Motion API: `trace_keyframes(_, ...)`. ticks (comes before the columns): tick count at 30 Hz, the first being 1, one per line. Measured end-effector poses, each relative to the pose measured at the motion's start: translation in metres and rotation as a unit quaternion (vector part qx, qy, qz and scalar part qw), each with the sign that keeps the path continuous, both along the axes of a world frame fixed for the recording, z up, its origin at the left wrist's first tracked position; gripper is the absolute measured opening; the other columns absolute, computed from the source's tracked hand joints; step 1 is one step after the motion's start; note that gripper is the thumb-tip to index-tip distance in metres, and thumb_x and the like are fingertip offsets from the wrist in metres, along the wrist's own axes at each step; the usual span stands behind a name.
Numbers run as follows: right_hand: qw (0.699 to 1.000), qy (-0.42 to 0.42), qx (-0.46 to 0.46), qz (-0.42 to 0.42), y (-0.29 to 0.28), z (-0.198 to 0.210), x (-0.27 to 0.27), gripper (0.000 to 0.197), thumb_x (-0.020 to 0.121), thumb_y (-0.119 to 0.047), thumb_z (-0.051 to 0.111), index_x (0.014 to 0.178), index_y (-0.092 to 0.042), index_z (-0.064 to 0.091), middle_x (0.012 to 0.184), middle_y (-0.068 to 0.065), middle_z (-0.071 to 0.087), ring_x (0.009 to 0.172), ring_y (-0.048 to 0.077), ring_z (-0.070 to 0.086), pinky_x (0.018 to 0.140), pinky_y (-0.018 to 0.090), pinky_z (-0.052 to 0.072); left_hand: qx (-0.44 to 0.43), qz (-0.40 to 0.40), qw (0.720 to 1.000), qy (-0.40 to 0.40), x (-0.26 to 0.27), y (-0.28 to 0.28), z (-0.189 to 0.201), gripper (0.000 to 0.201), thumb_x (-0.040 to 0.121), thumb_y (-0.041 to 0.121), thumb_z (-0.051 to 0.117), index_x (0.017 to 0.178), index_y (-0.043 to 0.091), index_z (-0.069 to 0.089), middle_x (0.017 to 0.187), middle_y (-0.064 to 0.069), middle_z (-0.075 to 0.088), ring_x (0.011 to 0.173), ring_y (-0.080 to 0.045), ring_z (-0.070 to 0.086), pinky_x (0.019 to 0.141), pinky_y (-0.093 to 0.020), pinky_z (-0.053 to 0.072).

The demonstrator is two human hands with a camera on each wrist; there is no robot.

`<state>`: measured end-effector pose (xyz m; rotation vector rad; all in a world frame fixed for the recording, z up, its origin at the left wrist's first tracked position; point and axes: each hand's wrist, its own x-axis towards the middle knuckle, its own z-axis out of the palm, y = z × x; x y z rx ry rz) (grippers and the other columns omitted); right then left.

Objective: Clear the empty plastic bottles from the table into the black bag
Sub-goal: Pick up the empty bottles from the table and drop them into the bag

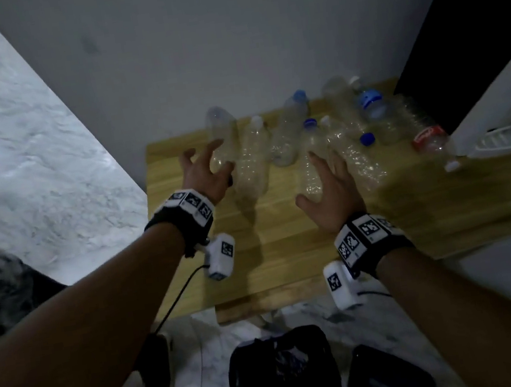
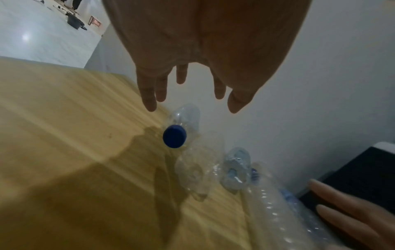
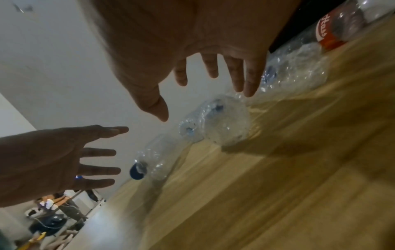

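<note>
Both hands spread and empty, reaching over desk [image 1: 289, 248]: left hand [image 1: 206, 174] above leftmost bottles [image 1: 298, 134], right hand [image 1: 330, 192] above a crushed bottle mid-row. Bottles lie in a cluster at the far edge by the wall. Black bag [image 1: 283, 378] on floor below near edge. Best to wrap fingers round each body, not cap; thin plastic likely slips

About ten clear bottles [image 1: 253, 157] lie on the tabletop [image 1: 321, 243], though blur hampers counting; one has a red label [image 1: 428, 137]. One black bag [image 1: 285, 377] sits on the floor. Two hands [image 1: 208, 174].
</note>
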<state>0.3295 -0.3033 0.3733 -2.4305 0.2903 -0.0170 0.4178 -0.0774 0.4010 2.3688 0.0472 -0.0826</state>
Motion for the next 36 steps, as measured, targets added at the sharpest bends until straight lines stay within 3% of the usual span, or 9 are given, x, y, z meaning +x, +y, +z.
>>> trace_keyframes(7, 0.999, 0.006, -0.029, -0.03, 0.002, -0.032, 0.032, 0.088, 0.076, -0.036, 0.066, 0.147, -0.05, 0.017, 0.165, 0.002, -0.005, 0.142, 0.039, 0.03, 0.107, 0.048, 0.042, 0.055, -0.041, 0.997, 0.043, 0.059, -0.011, -0.039, 0.055, 0.095, 0.038, 0.055, 0.148, 0.041, 0.042, 0.164, -0.016, 0.006, 0.148, -0.036, 0.029, 0.116, -0.036, 0.032)
trace_keyframes(10, 0.999, -0.015, -0.021, -0.047, 0.001, -0.039, 0.034, 0.083, 0.075, -0.031, 0.064, 0.147, -0.047, 0.024, 0.164, 0.004, 0.001, 0.141, 0.038, 0.032, 0.107, 0.046, 0.042, 0.068, -0.034, 0.997, 0.034, 0.067, -0.011, -0.044, 0.054, 0.093, 0.033, 0.057, 0.146, 0.04, 0.046, 0.16, -0.019, 0.02, 0.146, -0.036, 0.033, 0.116, -0.034, 0.031)
trace_keyframes(14, 0.997, -0.051, 0.007, -0.065, -0.001, -0.033, 0.028, 0.082, 0.073, -0.028, 0.062, 0.148, -0.04, 0.03, 0.162, 0.008, 0.013, 0.144, 0.033, 0.028, 0.111, 0.045, 0.037, 0.047, -0.035, 0.998, 0.015, 0.063, -0.002, -0.037, 0.051, 0.087, 0.041, 0.059, 0.138, 0.043, 0.053, 0.142, -0.02, 0.049, 0.125, -0.037, 0.055, 0.108, -0.041, 0.046)
trace_keyframes(18, 0.995, -0.081, 0.02, -0.058, -0.006, -0.019, 0.013, 0.083, 0.074, -0.028, 0.061, 0.15, -0.037, 0.027, 0.162, 0.008, 0.013, 0.145, 0.032, 0.024, 0.108, 0.046, 0.037, -0.028, 0.006, 0.999, -0.025, 0.045, 0.011, -0.021, 0.044, 0.085, 0.043, 0.051, 0.129, 0.042, 0.058, 0.096, -0.013, 0.069, 0.073, -0.022, 0.068, 0.078, -0.031, 0.054)
trace_keyframes(22, 0.992, -0.123, 0.022, -0.031, -0.013, 0.0, -0.015, 0.081, 0.078, -0.03, 0.061, 0.152, -0.031, 0.026, 0.162, 0.01, 0.014, 0.148, 0.027, 0.016, 0.111, 0.029, 0.029, -0.109, 0.026, 0.99, -0.084, 0.009, 0.026, -0.004, 0.043, 0.086, 0.04, 0.051, 0.127, 0.049, 0.056, 0.112, -0.011, 0.07, 0.08, -0.026, 0.067, 0.08, -0.037, 0.056)
trace_keyframes(26, 0.978, -0.209, 0.01, 0.006, -0.013, 0.014, -0.091, 0.076, 0.084, -0.032, 0.059, 0.152, -0.026, 0.026, 0.162, 0.008, 0.016, 0.147, 0.018, 0.017, 0.098, -0.008, 0.006, -0.168, -0.016, 0.98, -0.105, -0.087, 0.042, 0.011, 0.048, 0.091, 0.023, 0.066, 0.134, 0.042, 0.054, 0.13, 0.001, 0.064, 0.075, -0.009, 0.057, 0.067, -0.02, 0.047)
trace_keyframes(27, 0.982, -0.179, 0.055, 0.023, -0.018, 0.007, -0.11, 0.075, 0.084, -0.031, 0.06, 0.152, -0.027, 0.026, 0.163, 0.005, 0.016, 0.147, 0.013, 0.017, 0.098, -0.008, 0.008, -0.164, -0.045, 0.983, -0.067, -0.113, 0.045, -0.003, 0.05, 0.092, 0.019, 0.066, 0.136, 0.039, 0.053, 0.132, 0.001, 0.063, 0.08, -0.009, 0.057, 0.068, -0.017, 0.045)
trace_keyframes(28, 0.989, -0.102, 0.053, 0.094, -0.025, -0.025, -0.194, 0.076, 0.083, -0.029, 0.06, 0.152, -0.027, 0.028, 0.163, 0.004, 0.018, 0.147, 0.01, 0.018, 0.099, -0.007, 0.011, -0.159, 0.007, 0.987, -0.021, -0.231, 0.036, -0.036, 0.05, 0.094, 0.017, 0.065, 0.138, 0.037, 0.052, 0.136, 0.003, 0.061, 0.088, -0.013, 0.058, 0.07, -0.014, 0.044)
trace_keyframes(36, 0.984, -0.044, 0.127, 0.114, -0.04, -0.056, -0.324, 0.063, 0.091, -0.04, 0.044, 0.149, -0.019, 0.034, 0.157, -0.012, 0.031, 0.145, 0.0, 0.025, 0.113, 0.008, 0.016, -0.299, 0.016, 0.949, 0.103, -0.405, 0.026, -0.043, 0.042, 0.096, 0.037, 0.057, 0.138, 0.037, 0.054, 0.145, 0.008, 0.057, 0.127, -0.019, 0.06, 0.09, -0.024, 0.057)
